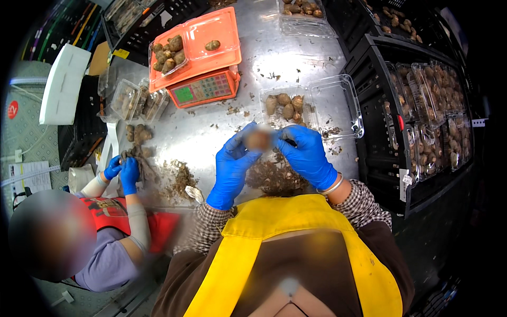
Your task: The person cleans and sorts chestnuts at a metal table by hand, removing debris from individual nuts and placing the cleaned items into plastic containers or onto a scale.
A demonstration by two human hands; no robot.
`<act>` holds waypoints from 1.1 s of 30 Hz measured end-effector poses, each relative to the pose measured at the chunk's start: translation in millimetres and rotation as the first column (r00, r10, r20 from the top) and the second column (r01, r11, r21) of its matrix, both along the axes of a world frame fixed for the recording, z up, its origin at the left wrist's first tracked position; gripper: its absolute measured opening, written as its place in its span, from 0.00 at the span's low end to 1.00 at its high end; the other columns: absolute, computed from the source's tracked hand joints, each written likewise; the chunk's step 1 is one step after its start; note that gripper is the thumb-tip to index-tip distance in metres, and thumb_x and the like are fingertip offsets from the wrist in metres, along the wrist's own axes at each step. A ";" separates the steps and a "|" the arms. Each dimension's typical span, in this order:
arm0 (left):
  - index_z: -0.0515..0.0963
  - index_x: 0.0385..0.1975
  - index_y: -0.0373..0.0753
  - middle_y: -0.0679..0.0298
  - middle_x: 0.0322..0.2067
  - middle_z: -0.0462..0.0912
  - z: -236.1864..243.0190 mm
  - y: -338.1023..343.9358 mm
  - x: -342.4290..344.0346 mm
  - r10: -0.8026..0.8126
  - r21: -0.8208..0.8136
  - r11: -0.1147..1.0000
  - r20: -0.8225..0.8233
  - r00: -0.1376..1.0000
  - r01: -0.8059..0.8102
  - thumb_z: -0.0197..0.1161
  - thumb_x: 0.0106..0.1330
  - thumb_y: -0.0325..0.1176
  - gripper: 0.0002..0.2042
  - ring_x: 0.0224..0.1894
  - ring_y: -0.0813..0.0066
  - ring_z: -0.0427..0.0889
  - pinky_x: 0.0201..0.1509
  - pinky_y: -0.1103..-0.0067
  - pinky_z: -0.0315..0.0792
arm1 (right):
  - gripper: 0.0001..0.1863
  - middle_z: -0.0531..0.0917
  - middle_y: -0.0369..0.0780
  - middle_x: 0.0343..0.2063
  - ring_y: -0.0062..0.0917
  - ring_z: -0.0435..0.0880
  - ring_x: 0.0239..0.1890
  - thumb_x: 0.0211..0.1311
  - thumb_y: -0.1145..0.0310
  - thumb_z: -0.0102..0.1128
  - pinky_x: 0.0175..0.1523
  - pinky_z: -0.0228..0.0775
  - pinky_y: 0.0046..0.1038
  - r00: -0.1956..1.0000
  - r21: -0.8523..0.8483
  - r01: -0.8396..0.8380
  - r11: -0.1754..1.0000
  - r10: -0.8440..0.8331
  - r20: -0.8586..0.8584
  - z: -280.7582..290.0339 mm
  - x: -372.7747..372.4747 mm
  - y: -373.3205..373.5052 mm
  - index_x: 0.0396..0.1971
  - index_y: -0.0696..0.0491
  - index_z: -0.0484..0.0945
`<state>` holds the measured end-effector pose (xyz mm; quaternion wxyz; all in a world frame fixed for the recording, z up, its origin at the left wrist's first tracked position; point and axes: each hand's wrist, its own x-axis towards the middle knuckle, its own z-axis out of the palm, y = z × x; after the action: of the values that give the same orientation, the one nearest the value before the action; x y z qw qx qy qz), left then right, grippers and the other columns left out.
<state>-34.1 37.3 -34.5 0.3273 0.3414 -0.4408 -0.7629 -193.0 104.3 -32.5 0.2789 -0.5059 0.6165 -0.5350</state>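
My left hand (236, 161), in a blue glove, is closed around a small brown taro (259, 140), whose upper part is blurred. Right beside it, my right hand (304, 153), also blue-gloved, has its fingers pinched together at the taro's side. A dark spot shows between that thumb and finger; what it is I cannot make out. Just beyond my hands lies a clear plastic clamshell box (310, 113) with its lid folded out to the right. Several taros (287, 105) sit in its left half. Below my hands is a heap of brown peelings (277, 177).
An orange scale (206, 89) bears another box of taros. Black crates (377, 105) with packed boxes stand at the right. A filled clear box (303, 13) sits at the far edge. On the left a co-worker's blue-gloved hands (122, 173) work near loose taros (138, 133).
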 end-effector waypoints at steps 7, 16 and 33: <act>0.62 0.54 0.30 0.55 0.52 0.67 -13.5 -4.5 4.3 -0.051 0.053 0.997 -0.049 0.997 0.053 0.60 0.51 0.20 0.27 0.53 0.66 0.69 0.58 0.73 0.63 | 0.05 0.78 0.39 0.20 0.18 0.74 0.21 0.51 0.74 0.58 0.27 0.66 0.20 0.982 0.151 0.033 0.988 -0.060 0.179 -4.1 5.1 -3.7 0.27 0.59 0.77; 0.64 0.52 0.31 0.53 0.52 0.67 -4.8 4.8 -4.6 0.075 -0.084 0.994 -0.022 0.997 -0.076 0.58 0.49 0.15 0.26 0.53 0.64 0.69 0.55 0.73 0.67 | 0.05 0.73 0.38 0.23 0.20 0.74 0.27 0.50 0.74 0.60 0.30 0.65 0.21 0.962 -0.171 0.144 0.975 -0.097 0.256 -20.8 16.4 -10.2 0.24 0.58 0.73; 0.61 0.53 0.33 0.54 0.50 0.68 -18.5 0.0 6.7 -0.068 0.175 0.980 -0.172 0.983 0.099 0.58 0.58 0.30 0.23 0.49 0.65 0.72 0.48 0.71 0.72 | 0.09 0.74 0.39 0.28 0.26 0.74 0.30 0.52 0.76 0.56 0.37 0.66 0.24 0.973 0.058 -0.006 0.998 -0.007 0.230 -33.4 1.0 -5.8 0.34 0.57 0.73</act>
<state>-27.4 37.4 -53.0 0.2974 0.2870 -0.3544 -0.8388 -192.0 98.5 -65.8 0.3631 -0.4320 0.5955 -0.5718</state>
